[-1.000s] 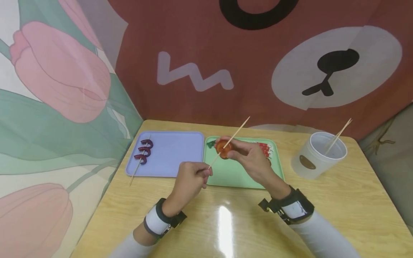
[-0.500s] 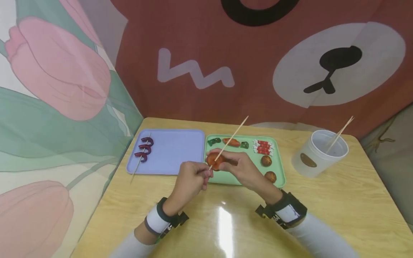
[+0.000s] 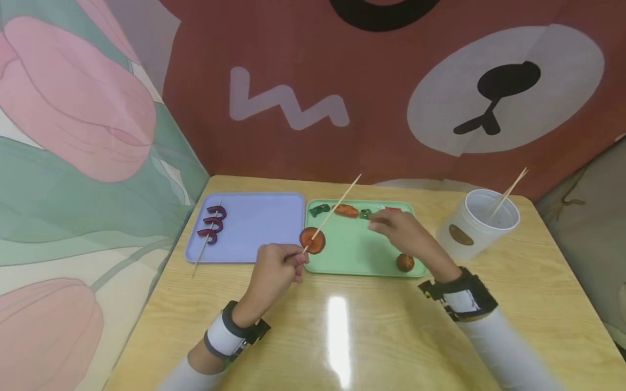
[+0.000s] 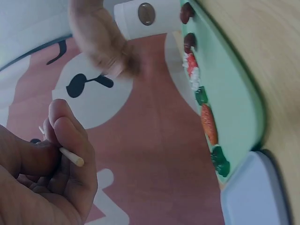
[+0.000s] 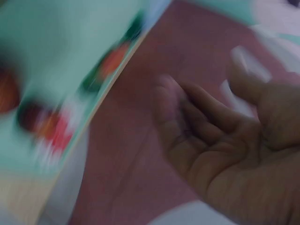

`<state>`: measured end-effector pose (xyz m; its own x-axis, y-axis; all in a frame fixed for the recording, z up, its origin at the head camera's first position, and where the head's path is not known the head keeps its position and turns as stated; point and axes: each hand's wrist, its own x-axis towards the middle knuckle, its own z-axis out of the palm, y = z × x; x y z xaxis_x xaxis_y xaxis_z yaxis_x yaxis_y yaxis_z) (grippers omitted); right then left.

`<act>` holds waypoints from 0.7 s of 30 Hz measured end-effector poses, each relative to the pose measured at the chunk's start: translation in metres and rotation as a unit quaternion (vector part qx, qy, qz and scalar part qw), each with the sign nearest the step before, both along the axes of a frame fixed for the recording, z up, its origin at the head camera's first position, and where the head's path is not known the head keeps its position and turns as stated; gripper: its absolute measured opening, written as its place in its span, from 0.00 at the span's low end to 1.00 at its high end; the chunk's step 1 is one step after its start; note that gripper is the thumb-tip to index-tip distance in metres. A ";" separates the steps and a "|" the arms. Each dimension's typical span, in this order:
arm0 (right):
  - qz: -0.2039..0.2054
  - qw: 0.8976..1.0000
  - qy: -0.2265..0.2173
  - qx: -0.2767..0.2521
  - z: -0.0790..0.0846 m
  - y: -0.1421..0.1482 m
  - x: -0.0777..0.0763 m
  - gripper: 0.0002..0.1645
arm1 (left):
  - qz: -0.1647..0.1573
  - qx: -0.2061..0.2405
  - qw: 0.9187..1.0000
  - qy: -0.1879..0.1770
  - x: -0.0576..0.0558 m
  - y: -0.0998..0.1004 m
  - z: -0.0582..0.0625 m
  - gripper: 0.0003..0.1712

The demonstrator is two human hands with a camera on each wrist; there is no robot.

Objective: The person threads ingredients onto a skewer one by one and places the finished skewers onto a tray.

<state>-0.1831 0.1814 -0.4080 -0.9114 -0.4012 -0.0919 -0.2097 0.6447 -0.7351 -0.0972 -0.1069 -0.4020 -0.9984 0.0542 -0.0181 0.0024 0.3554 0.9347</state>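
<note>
My left hand [image 3: 275, 271] pinches a thin wooden skewer [image 3: 340, 200] near its lower end; the skewer slants up to the right. Threaded on it, just above the fingertips, is a round orange-brown piece [image 3: 313, 240]. In the left wrist view, the skewer's blunt end [image 4: 72, 157] pokes out between thumb and fingers. My right hand [image 3: 403, 233] hovers over the right side of the green tray [image 3: 352, 256], its fingers loosely bent. Nothing lies in its palm [image 5: 225, 154] in the right wrist view. A brown scored mushroom [image 3: 405, 263] sits below that hand; another mushroom [image 4: 190, 42] shows in the left wrist view.
Along the green tray's back lie green pieces [image 3: 320, 210], an orange piece [image 3: 346, 210] and red-and-white sticks [image 4: 193, 70]. The blue tray [image 3: 259, 228] bears a skewer of curled purple pieces [image 3: 212, 221]. A white bucket [image 3: 459, 239] at right holds skewers [image 3: 508, 190].
My right hand slid the round piece down the skewer toward the left hand, then let go and moved right over the tray. The left hand keeps its pinch on the skewer.
</note>
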 end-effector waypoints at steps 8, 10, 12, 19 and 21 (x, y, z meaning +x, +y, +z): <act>-0.034 0.960 -0.053 0.274 -0.027 0.040 0.010 0.28 | 0.004 -0.010 1.000 -0.013 0.002 -0.007 -0.011 0.08; -0.042 0.958 -0.051 0.280 -0.037 0.039 0.014 0.23 | 0.004 -0.009 1.000 -0.017 0.003 -0.008 -0.011 0.08; -0.051 0.958 -0.046 0.279 -0.046 0.038 0.018 0.18 | 0.004 -0.004 1.000 -0.022 0.003 -0.009 -0.010 0.08; -0.052 0.958 -0.019 0.282 -0.061 0.031 0.022 0.12 | 0.010 -0.006 1.000 -0.022 0.006 -0.011 -0.007 0.09; -0.050 0.959 -0.024 0.278 -0.061 0.031 0.021 0.10 | 0.013 -0.005 1.000 -0.020 0.006 -0.011 -0.006 0.09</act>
<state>-0.1619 0.2121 -0.4695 -0.9320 -0.1892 -0.3092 -0.1016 0.9551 -0.2782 -0.0914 -0.1181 -0.4083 -0.9979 0.0278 -0.0586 -0.0445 0.3645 0.9301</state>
